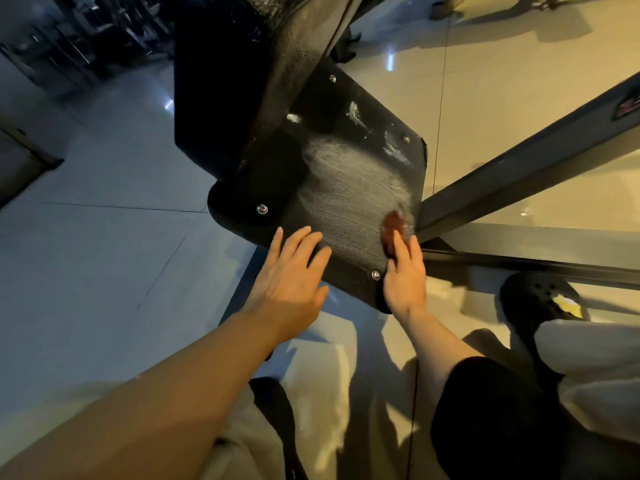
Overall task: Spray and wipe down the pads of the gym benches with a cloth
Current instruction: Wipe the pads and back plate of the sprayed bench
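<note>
2 hands: left hand (287,282), right hand (405,278); 1 cloth (393,225), 1 pad (346,188)

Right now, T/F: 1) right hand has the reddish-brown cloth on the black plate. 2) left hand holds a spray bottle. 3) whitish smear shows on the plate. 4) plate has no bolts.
1) True: the right hand presses the blurred reddish-brown cloth on the flat black textured plate.
2) False: the left hand is empty, fingers spread at the plate's edge.
3) True: a whitish smear.
4) False: a silver bolt shows, with others.
</note>
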Available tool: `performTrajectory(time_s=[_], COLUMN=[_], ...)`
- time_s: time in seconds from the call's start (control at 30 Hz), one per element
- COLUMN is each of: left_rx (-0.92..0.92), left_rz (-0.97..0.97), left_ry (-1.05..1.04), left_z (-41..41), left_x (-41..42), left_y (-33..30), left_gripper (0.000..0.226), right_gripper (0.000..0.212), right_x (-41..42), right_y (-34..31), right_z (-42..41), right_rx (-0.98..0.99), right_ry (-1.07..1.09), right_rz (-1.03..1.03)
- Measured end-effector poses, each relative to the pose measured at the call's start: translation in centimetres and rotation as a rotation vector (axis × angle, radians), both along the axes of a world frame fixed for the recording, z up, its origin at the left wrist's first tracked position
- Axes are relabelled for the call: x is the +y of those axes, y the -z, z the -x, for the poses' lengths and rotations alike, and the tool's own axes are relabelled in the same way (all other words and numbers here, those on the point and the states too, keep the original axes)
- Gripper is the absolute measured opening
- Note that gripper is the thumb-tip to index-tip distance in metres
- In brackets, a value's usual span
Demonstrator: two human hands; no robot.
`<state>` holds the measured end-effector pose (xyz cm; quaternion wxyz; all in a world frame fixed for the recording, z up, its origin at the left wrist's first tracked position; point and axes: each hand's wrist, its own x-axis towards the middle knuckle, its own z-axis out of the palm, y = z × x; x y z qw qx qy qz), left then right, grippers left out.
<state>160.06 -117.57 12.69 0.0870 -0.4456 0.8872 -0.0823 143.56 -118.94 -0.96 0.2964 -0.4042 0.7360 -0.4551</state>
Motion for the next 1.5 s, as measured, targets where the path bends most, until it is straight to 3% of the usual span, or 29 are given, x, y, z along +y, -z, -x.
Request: performTrajectory(time_s=[0.1, 0.27, 0.33, 0.57, 0.8, 0.97, 1.03, 1.13, 1.23, 1.33, 1.4, 1.5], left_rx=[-0.047, -0.032, -0.055, -0.188, -0.147, -0.064, 0.034, 0.331, 0.756, 1.121, 1.238, 1.265], left_rz=[-0.023, -0.002, -0.013, -0.085, -0.036, -0.058, -0.064, -0.099, -0.241, -0.387, -0.418, -0.434], left_ry=[-0.025, -0.071, -0.085, -0.101, -0.130, -0.140, -0.142, -0.222, -0.415, -0.598, -0.700, -0.772], left_z=[-0.4, 0.0, 0.6, 2.2, 2.7, 2.4, 2.5, 3.1, 4.0, 4.0, 3.4, 2.6], left_x=[0.2, 0.3, 0.4, 0.8, 0.7, 0.2, 0.0, -0.3, -0.9, -1.5, -1.9, -2.3], left_y=[-0.1, 0.0, 0.0, 0.7, 0.8, 0.2, 0.1, 0.0, -0.6, -1.8, -2.4, -2.6], left_gripper=[0.061, 0.063, 0.059, 0.059, 0.055, 0.046, 0.041, 0.031, 0.031, 0.032, 0.028, 0.021], right_gripper=[0.052, 0.058, 0.059, 0.056, 0.060, 0.067, 0.059, 0.051, 0.053, 0.053, 0.048, 0.046], right_x=[0.0, -0.5, -0.2, 2.6, 1.4, 3.4, 3.2, 1.8, 0.9, 1.3, 2.3, 3.4], right_y=[-1.3, -6.2, -5.5, -0.4, -3.7, -1.1, -2.0, -5.7, -8.8, -11.0, -12.3, -12.9], right_z=[-0.4, -5.8, -5.1, 1.3, -1.9, 2.3, 2.7, 1.5, -0.6, -2.0, -2.1, -1.4], right_rx=[-0.023, 0.098, 0.131, -0.071, 0.119, 0.059, -0.003, -0.191, -0.399, -0.670, -0.871, -0.948], right_ry=[-0.009, -0.383, -0.460, -0.056, -0.385, -0.225, -0.151, -0.087, -0.217, -0.341, -0.375, -0.467], right_rz=[-0.066, 0.277, 0.306, -0.080, 0.169, -0.087, -0.119, 0.015, 0.150, 0.154, 0.134, 0.145])
